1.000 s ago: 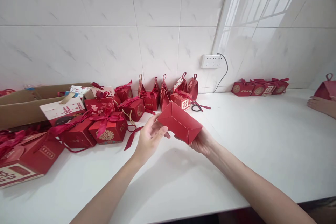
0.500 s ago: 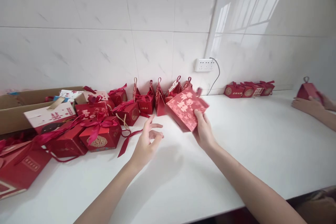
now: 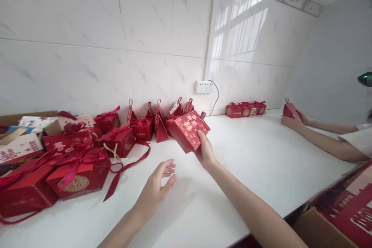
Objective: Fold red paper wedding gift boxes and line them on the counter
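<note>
My right hand (image 3: 207, 153) grips a red gift box (image 3: 186, 128) printed with pale pink figures. The box is tilted above the table, its loop handle toward the right. My left hand (image 3: 157, 186) is held over the table to the lower left of that box, fingers apart and nothing in them. Just behind the held box stand several triangular red boxes with loops on top, one of them a tall triangular box (image 3: 161, 126). Left of these are a red box with a ribbon bow (image 3: 142, 128) and a red box with rope handles (image 3: 123, 142).
A pile of ribbon-tied red boxes (image 3: 78, 176) covers the left of the white table (image 3: 238, 166). Several small red boxes (image 3: 246, 111) line the wall. At far right a co-worker's hands hold a triangular box (image 3: 290, 111). A carton (image 3: 319, 226) sits lower right.
The view has turned to the right, showing more of the co-worker and the carton at lower right. My right hand still holds the gift box; my left hand has moved lower, farther from it.
</note>
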`<state>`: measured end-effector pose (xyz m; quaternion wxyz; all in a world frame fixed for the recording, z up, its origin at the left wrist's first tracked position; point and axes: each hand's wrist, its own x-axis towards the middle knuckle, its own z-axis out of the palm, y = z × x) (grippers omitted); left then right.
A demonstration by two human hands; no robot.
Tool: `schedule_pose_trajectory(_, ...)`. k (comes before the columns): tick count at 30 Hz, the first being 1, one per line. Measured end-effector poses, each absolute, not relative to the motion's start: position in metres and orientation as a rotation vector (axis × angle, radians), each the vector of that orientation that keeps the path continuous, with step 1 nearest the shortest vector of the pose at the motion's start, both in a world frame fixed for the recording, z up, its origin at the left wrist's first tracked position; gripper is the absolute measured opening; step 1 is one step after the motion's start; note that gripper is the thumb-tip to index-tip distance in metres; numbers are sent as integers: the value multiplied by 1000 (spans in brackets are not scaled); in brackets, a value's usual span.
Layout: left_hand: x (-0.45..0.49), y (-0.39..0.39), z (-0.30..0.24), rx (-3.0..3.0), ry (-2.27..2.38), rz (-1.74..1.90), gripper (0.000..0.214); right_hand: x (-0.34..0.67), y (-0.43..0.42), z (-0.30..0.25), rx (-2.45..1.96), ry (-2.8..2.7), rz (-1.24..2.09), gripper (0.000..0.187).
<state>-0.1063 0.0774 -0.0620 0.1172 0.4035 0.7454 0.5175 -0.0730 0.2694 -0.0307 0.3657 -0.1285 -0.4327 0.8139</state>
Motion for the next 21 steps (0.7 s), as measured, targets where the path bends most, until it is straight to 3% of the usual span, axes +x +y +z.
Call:
schedule_pose_trajectory(5,-102,84,-55,954,2011,1889,64,-63,221,-36,-325,-1101,2398,30)
schedule_pose_trajectory(14,-101,82,-45,870,1978,2110,52,-54,204,-38,-331,-1244,2471,34)
schedule_pose_trajectory(17,-103,79,-48,899,2111,1942,51,-58,220,-34,-295,-1297,2238,40)
schedule_pose_trajectory(21,-111,77,-65,1231,2404,1420,30,-75,286,-25,-479,-1423,1360,51)
